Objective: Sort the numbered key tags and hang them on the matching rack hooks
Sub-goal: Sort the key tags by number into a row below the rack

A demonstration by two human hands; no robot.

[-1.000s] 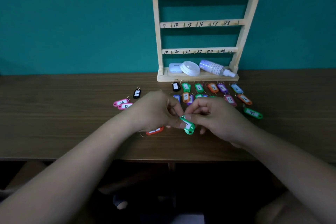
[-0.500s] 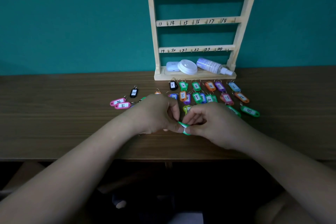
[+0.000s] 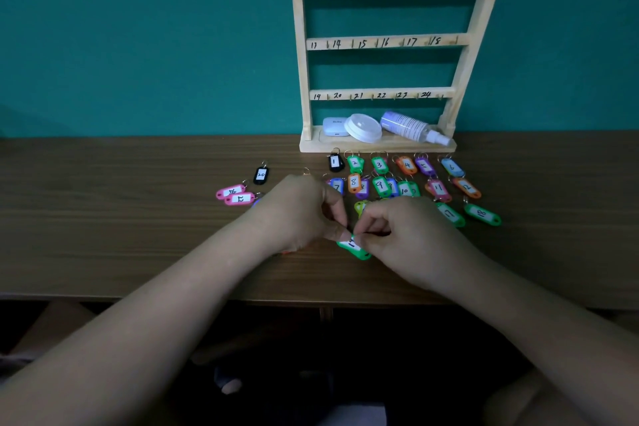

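Note:
A green key tag [image 3: 354, 247] with a white label lies low over the wooden table [image 3: 103, 218]; my left hand [image 3: 297, 214] and my right hand [image 3: 401, 235] both pinch it at its upper end, fingertips meeting. Behind my hands, several coloured numbered tags lie in rows, among them a black tag 1 [image 3: 334, 162], a green tag 3 [image 3: 379, 165] and a green tag 18 [image 3: 481, 214]. The wooden rack [image 3: 383, 41] stands against the wall with numbered bars and bare hooks.
Two pink tags [image 3: 235, 195] and a black tag 20 [image 3: 261, 175] lie apart at the left. On the rack's base sit a small white case [image 3: 334, 126], a round white lid [image 3: 363, 127] and a spray bottle [image 3: 413, 128]. The table's front edge runs under my forearms.
My hands stay together on the green tag; it was nearly hidden between my fingers half a second ago and now shows more of its label below them.

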